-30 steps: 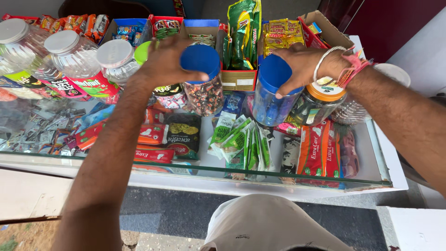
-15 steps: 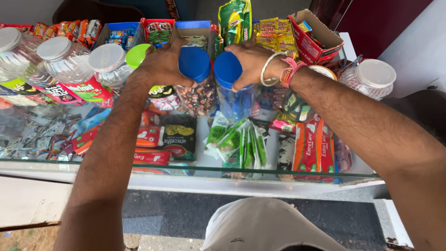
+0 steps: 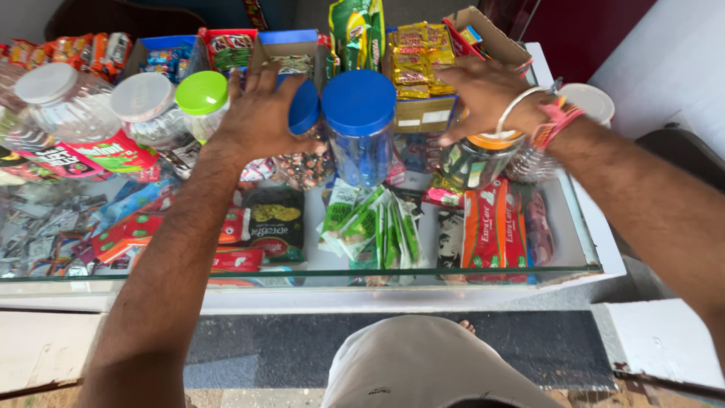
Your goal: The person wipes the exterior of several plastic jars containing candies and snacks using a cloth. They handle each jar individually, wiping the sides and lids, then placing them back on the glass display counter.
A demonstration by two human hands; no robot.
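Two hands work over a glass counter [image 3: 317,281] in the single head view. The left hand [image 3: 260,117] lies with fingers spread over the side and blue lid of a clear jar of sweets [image 3: 302,155]; it touches the jar, but whether it actually grips it I cannot tell. Just to the right of that jar, touching it or nearly so, stands a blue-lidded jar [image 3: 359,128], upright on the glass near the middle of the counter's far half, with no hand on it. The right hand [image 3: 483,94] hovers further right, fingers released and splayed, above an orange-lidded jar [image 3: 474,159]; a metal bangle and pink thread circle its wrist. Behind that hand stands an open cardboard box of yellow packets [image 3: 419,64]. To the far left stand a green-lidded jar [image 3: 202,98] and two white-lidded jars [image 3: 140,102]. Under the glass, on the near side, lie green sachets [image 3: 370,227] and red packets [image 3: 491,227].
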